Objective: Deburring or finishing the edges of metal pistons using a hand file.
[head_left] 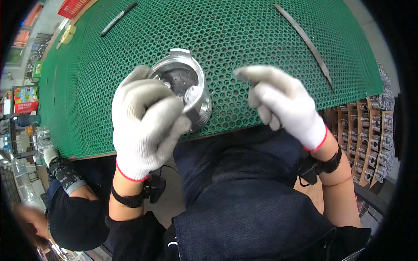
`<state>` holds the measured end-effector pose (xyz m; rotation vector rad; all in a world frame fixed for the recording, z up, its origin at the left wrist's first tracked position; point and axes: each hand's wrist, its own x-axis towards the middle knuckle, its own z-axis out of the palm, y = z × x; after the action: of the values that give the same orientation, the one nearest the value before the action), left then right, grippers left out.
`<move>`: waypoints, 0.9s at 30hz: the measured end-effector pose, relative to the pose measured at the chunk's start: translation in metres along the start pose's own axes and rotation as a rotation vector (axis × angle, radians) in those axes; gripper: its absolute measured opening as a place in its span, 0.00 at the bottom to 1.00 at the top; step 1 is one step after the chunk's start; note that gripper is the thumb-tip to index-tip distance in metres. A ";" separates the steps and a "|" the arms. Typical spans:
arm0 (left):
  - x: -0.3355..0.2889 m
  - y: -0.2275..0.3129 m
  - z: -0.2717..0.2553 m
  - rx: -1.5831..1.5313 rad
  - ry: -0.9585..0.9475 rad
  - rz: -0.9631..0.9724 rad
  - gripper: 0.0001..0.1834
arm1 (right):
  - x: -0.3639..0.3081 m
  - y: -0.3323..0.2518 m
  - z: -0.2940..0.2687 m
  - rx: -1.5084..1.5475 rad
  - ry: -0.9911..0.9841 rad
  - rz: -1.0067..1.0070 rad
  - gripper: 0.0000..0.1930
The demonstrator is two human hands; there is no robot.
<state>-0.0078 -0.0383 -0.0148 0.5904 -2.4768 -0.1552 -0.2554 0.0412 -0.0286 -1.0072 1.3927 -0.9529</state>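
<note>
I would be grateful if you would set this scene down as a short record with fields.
Left hand: white-gloved, against the left side of the metal cylinder; grip partly hidden
Right hand: white-gloved, clear of the metal cylinder, nothing visibly held
Workpiece: hollow metal cylinder, open end showing
Surface: green honeycomb mat
Upper left: dark pen
Upper right: thin grey strip
Far right: rack of metal parts
</note>
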 end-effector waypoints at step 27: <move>0.091 0.000 -0.009 0.634 -0.326 0.490 0.25 | -0.013 0.034 -0.045 0.123 0.112 -0.083 0.19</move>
<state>-0.0688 -0.0787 0.0397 0.1834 -2.8992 0.8054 -0.3021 0.0646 -0.0539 -0.9365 1.3750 -1.1581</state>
